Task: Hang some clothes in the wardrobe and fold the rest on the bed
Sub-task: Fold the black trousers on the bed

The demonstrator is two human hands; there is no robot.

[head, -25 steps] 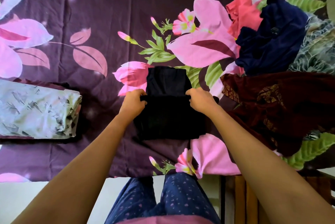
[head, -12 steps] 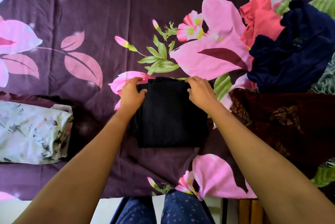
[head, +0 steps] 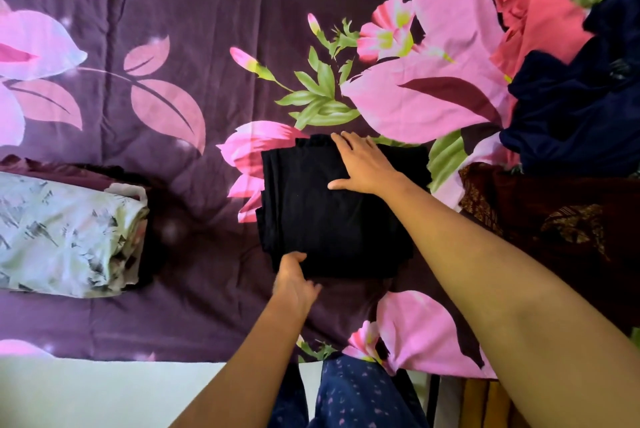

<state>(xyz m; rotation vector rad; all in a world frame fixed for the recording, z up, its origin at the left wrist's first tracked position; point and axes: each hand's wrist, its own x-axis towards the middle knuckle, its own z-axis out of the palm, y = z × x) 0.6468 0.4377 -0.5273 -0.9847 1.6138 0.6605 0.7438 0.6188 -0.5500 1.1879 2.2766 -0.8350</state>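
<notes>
Centre of frame: the folded black garment (head: 332, 213) lies flat on the bed (head: 173, 12), squared into a compact rectangle, with several layered edges showing along its left side. The bed is covered by a dark purple sheet printed with large pink flowers and green leaves. The right hand (head: 363, 164) rests palm down on the upper right part of the garment, fingers straight and slightly spread with the thumb out to the side; it presses the cloth and grasps nothing. The left hand (head: 294, 284) is at the garment's lower left edge, thumb laid on top of the cloth and the other fingers curled in at that edge, so it pinches the fold there. At the left of the frame, well apart from the black piece, lies a folded pale printed garment (head: 65, 233), white-green with grey marks, its stacked layers facing the centre. The right side of the frame holds the loose clothes, heaped and touching one another: a coral garment (head: 533, 22) at upper right, a navy garment (head: 581, 109) just below it and partly over it, and a maroon garment with a gold pattern (head: 554, 220) at middle right, next to the right forearm. Along the bottom edge the person's navy patterned trousers (head: 353, 393) stand against the bed's near edge, with pale floor (head: 86, 393) at lower left.
</notes>
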